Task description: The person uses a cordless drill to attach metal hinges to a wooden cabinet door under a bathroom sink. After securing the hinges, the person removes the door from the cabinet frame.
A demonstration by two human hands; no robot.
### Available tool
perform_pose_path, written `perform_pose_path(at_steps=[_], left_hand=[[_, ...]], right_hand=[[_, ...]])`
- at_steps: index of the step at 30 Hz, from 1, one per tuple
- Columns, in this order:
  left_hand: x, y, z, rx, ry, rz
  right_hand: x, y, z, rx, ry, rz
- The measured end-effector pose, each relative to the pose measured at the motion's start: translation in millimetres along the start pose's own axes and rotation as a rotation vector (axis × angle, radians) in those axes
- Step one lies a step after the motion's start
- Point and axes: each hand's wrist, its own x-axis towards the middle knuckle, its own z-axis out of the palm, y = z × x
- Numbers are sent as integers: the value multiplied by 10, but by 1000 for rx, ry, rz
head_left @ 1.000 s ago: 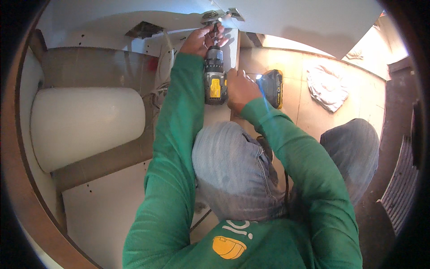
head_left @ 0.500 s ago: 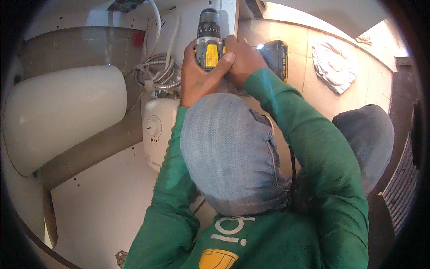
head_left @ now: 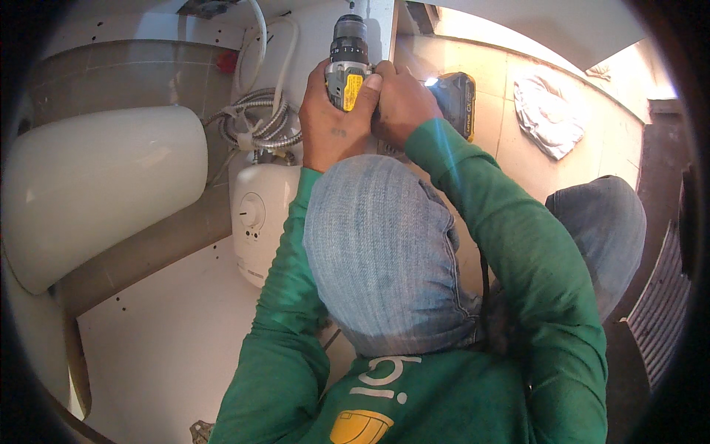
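A cordless drill (head_left: 347, 83) with a black chuck and a yellow label is held out ahead of me, its bit touching or close to a white panel (head_left: 379, 33). My left hand (head_left: 333, 127) is closed around the left side of its body, thumb pressed on the back. On the right side my right hand (head_left: 403, 105) is wrapped round the drill's grip, which the fingers hide. The drill's black and yellow battery (head_left: 460, 103) sticks out beyond that hand. A small light glows beside the battery. The bit's very tip is hard to make out.
Left of the drill stands a white water heater (head_left: 255, 214) with a dial, topped by coiled metal hoses (head_left: 255, 122). A white ceramic basin or bowl (head_left: 111, 185) fills the left. A crumpled cloth (head_left: 547, 115) lies on the tiles at right. My bent knee (head_left: 377, 244) rises below the hands.
The drill has tilted a little and sits slightly further right in view. My left thumb has slid up along the drill's back. Both hands keep their grip.
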Motion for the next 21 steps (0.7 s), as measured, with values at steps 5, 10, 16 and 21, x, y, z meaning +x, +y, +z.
perform_pose_path(at_steps=[5, 10, 16, 21], left_hand=[[0, 37, -14, -11, -25, -32], [13, -74, 8, -18, -8, 14], [4, -92, 48, -42, 12, -39], [5, -104, 41, -59, 12, 0]], right_hand=[[10, 18, 40, -4, 36, -12], [7, 34, 47, -11, 30, -36], [47, 77, 84, -17, 57, -46], [51, 82, 61, -49, 18, -70]])
